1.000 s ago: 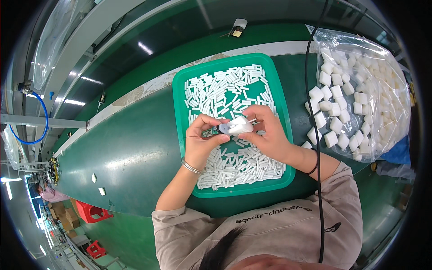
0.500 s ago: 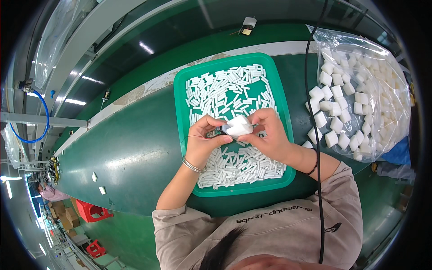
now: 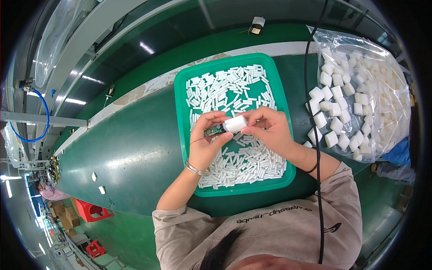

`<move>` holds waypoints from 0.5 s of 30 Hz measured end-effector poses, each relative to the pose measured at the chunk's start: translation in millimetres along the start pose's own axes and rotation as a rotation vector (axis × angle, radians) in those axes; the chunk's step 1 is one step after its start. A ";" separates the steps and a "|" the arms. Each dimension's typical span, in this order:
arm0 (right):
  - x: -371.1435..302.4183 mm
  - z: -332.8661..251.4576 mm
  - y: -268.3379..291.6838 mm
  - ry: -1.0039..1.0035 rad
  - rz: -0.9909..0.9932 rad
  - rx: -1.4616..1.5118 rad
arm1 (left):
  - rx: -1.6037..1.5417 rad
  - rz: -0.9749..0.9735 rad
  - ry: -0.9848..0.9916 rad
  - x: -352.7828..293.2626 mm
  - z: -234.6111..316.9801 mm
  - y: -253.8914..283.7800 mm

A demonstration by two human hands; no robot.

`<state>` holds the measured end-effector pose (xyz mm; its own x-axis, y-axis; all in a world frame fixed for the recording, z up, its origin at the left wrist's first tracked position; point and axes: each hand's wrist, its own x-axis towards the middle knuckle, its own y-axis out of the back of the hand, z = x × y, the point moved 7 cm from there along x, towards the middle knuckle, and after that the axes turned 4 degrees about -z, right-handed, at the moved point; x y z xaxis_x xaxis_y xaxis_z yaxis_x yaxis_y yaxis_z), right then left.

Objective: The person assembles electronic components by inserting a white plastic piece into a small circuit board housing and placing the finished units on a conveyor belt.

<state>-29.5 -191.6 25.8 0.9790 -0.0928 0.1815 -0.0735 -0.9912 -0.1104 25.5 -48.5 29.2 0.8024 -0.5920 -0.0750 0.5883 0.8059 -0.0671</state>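
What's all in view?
Device: one, white-and-green, in hands
Sticks: many, white, in tray
Tray: one, green, centre
Bench: one, green, under tray
Blocks: many, white, right
Bag: one, clear, right
Cable: one, black, right
Pieces: two, pale, left bench
Unit: one, white-black, top
Hose: one, blue, left
Stools: two, red, lower left
Boxes: several, brown, left
Co-worker: one, pink top, left
Shirt: one, taupe, bottom
Left hand: one, bare, at device
Right hand: one, bare, at device

Bright, glare on tabletop (image 3: 130, 164), fisheye-warped edges

Downward head-worn fisheye view
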 end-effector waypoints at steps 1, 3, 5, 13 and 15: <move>0.1 -0.3 0.3 0.001 -0.001 0.000 | 0.031 -0.027 -0.016 -0.1 -0.6 -0.6; -0.6 2.3 0.4 -0.043 -0.010 0.039 | 0.059 -0.058 -0.033 -0.5 -1.7 -1.1; 0.5 0.1 -0.3 -0.036 -0.025 0.041 | 0.038 -0.087 -0.041 0.1 -2.6 -2.0; 0.8 -24.2 -5.6 0.216 -0.058 -0.354 | -0.177 0.222 -0.095 57.8 14.6 71.8; -1.7 -19.0 -14.3 0.215 -0.114 -0.446 | -0.075 0.323 -0.013 103.3 9.8 128.4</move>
<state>-33.6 -179.0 45.6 0.9275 0.0473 0.3707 -0.0885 -0.9359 0.3409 184.9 -6.1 22.6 0.9477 -0.3055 -0.0918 0.2946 0.9486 -0.1155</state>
